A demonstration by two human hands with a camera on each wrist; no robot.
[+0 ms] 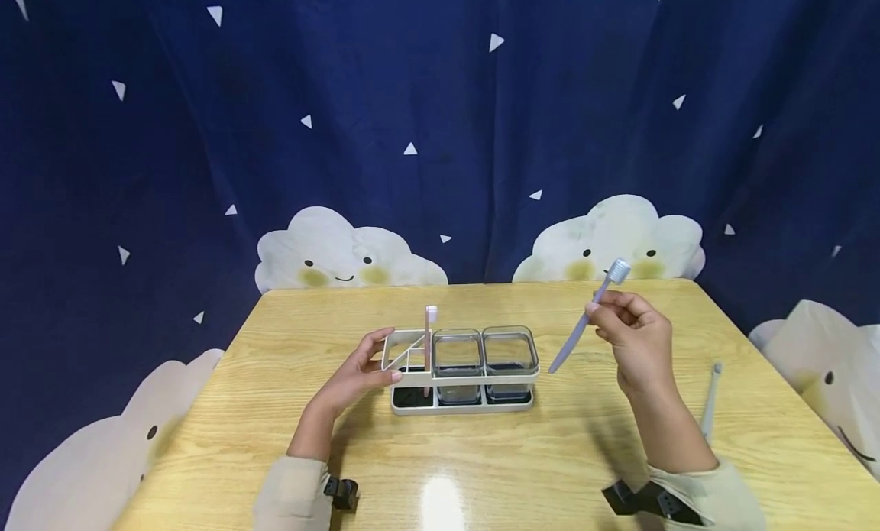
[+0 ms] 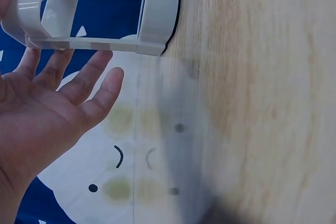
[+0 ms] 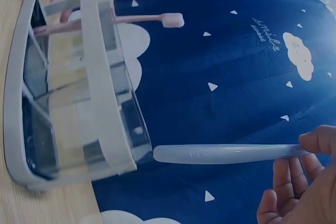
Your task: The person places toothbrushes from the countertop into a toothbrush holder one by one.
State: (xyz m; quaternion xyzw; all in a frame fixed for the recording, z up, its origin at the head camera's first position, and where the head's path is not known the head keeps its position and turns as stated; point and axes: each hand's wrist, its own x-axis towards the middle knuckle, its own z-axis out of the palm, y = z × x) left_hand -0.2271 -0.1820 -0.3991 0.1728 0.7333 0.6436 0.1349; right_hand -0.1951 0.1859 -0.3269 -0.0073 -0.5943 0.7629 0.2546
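A white toothbrush holder (image 1: 464,409) stands on the table, with two clear square cups (image 1: 458,349) in its middle and right places. In the divided left part a pink toothbrush (image 1: 427,340) stands upright, bristles up. My left hand (image 1: 357,370) grips the holder's left end, thumb at the front and fingers behind; the left wrist view shows its fingertips (image 2: 100,59) against the holder's frame. To the right of the holder, my right hand (image 1: 635,344) pinches a purple toothbrush (image 1: 580,328) between thumb and fingers. That brush is held tilted, head up, its handle end pointing down toward the holder.
Another pale, thin toothbrush (image 1: 711,401) lies on the right side of the wooden table (image 1: 481,462), partly hidden by my right forearm. A dark blue curtain (image 1: 467,172) with white triangles and clouds hangs behind the table.
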